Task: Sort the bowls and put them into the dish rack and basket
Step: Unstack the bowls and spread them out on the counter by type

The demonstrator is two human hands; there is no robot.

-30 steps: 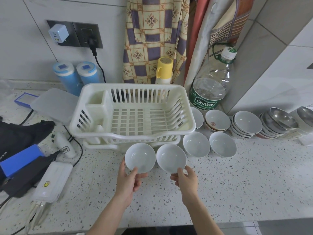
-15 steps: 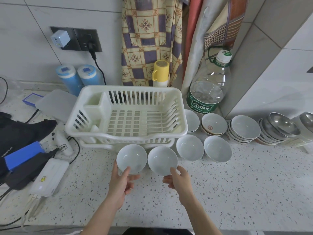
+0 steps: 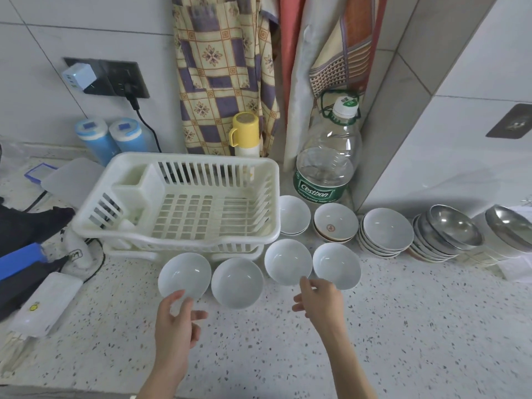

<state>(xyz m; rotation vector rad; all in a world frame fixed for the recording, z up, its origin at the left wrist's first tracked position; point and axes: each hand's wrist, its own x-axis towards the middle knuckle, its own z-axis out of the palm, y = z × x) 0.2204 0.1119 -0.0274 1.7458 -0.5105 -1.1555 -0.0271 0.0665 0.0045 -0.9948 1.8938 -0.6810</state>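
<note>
Several white bowls stand in a row on the speckled counter in front of the white dish rack (image 3: 178, 237). The leftmost bowl (image 3: 184, 275) is just beyond my left hand (image 3: 175, 323), whose fingers are loosely spread and hold nothing. A second bowl (image 3: 236, 282) stands beside it. My right hand (image 3: 318, 298) hovers at the near rims of the third bowl (image 3: 288, 260) and the fourth bowl (image 3: 336, 264), fingers relaxed, holding nothing. The rack is empty.
Behind the row are a small white bowl stack (image 3: 294, 214), a bowl with a red mark (image 3: 335, 221), a taller white stack (image 3: 385, 231) and steel bowls (image 3: 449, 231). A large water bottle (image 3: 328, 156) stands at the wall. Chargers and cables (image 3: 43, 300) lie at left.
Both hands have let go of the two bowls, which now stand on the counter. My right hand has moved right toward the third and fourth bowls; my left has drawn back slightly.
</note>
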